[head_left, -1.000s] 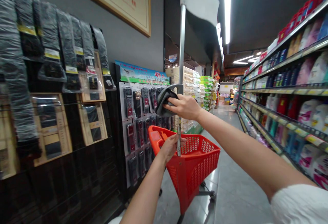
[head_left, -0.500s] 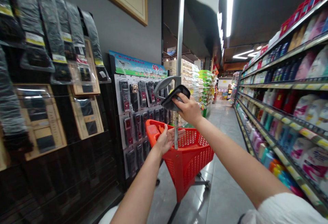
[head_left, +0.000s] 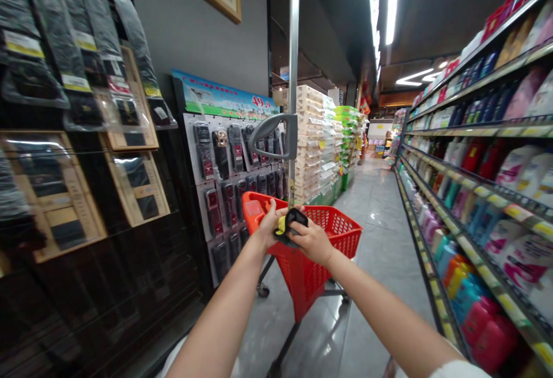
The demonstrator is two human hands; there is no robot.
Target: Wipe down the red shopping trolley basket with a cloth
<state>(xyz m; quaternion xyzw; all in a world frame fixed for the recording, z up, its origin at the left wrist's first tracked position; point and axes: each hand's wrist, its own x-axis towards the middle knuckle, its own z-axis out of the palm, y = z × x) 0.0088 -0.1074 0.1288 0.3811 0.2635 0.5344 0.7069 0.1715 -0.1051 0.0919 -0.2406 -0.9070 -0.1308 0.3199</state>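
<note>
"How do my arms look from here?"
"My left arm [head_left: 227,304] slants up from the bottom, left of centre; my right arm [head_left: 377,309] slants in from the lower right. Those 2 converge near mid-view."
"And my left hand [head_left: 266,226]?"
"Open, thumb pointing up, its other fingers partly hidden."
"My right hand [head_left: 314,243]?"
"Close beside it, back of the hand showing, fingers curled in a grip."
</note>
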